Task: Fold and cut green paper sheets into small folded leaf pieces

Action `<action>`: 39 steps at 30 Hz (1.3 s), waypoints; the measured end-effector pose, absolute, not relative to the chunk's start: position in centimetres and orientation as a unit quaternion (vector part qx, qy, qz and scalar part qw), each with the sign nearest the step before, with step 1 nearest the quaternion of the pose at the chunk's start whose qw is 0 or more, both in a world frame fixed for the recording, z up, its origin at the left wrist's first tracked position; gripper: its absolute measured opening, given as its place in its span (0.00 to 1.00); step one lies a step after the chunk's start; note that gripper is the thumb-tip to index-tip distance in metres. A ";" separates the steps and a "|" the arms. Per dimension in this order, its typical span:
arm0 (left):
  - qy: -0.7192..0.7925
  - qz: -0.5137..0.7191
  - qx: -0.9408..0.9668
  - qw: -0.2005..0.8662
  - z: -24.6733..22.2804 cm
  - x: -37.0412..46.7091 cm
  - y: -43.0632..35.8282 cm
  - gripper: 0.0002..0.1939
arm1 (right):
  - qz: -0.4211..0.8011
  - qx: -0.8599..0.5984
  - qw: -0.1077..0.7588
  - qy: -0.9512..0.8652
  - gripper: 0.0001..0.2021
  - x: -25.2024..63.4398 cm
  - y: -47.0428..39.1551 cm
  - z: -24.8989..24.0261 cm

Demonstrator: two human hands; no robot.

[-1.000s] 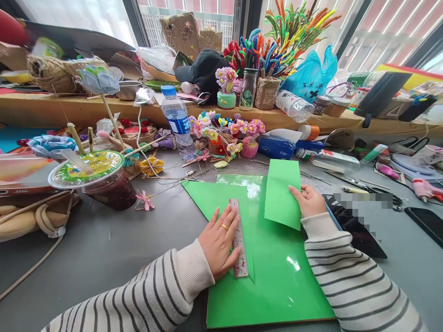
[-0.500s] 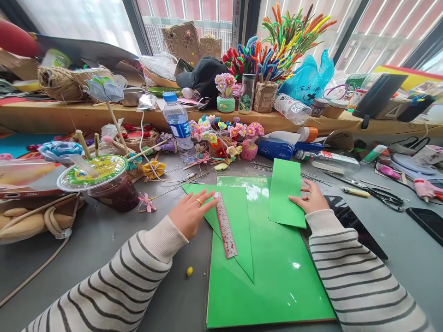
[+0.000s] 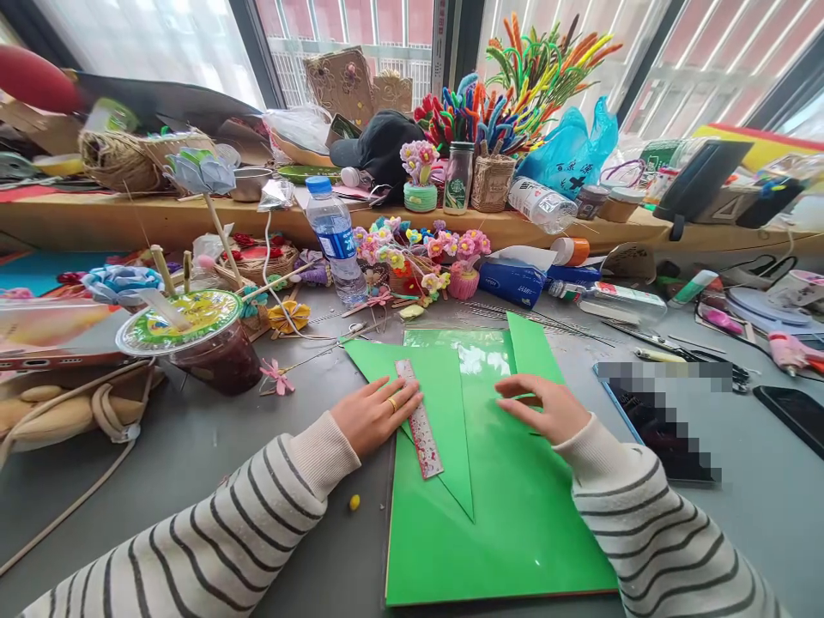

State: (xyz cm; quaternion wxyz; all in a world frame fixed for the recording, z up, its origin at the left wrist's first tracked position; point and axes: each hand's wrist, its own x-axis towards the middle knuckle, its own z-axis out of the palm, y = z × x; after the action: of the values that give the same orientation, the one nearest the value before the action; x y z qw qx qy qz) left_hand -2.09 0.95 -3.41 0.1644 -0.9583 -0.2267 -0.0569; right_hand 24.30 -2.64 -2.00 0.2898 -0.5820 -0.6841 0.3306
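My left hand [image 3: 377, 415] lies flat with its fingers across a clear ruler [image 3: 423, 442] printed with red figures. Beneath the ruler is a green triangular paper piece [image 3: 447, 403]. That piece lies on a larger green sheet in a glossy plastic sleeve [image 3: 502, 532]. My right hand [image 3: 544, 408] hovers over the sleeve's right half, fingers apart and holding nothing. Behind and partly under that hand, a green paper strip [image 3: 534, 348] rests on the sleeve; its lower part is hidden.
A lidded drink cup [image 3: 212, 352] stands left and a water bottle [image 3: 336, 245] stands behind. A tablet [image 3: 650, 421] and a phone [image 3: 791, 421] lie right, near scissors and a pink glue gun [image 3: 795, 354]. Craft flowers and thin wires line the back.
My right hand has let go of the green strip and moved left and down. My left hand has slid right, further onto the ruler. The tablet screen has lit up.
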 end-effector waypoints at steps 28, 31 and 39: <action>-0.163 -0.325 -0.906 0.216 -2.5 -1.0 2.7 0.14 | 0.365 -0.627 0.453 -0.519 0.19 22.2 -1.0 -3.1; -0.210 -0.339 -0.892 0.211 -2.9 -1.3 3.2 0.13 | 0.346 -0.643 0.498 -0.468 0.18 22.8 -1.0 -3.2; -0.308 -0.389 -0.865 -0.069 -2.3 -0.2 3.4 0.15 | 0.406 -0.569 0.575 -0.426 0.14 22.1 -1.6 -2.6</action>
State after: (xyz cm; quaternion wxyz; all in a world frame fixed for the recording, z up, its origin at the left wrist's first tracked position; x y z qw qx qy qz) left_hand -0.24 3.35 -2.25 -0.0694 -0.8654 -0.3082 -0.3889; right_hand 22.11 -1.57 -2.57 0.5749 -0.5686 -0.4259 0.4059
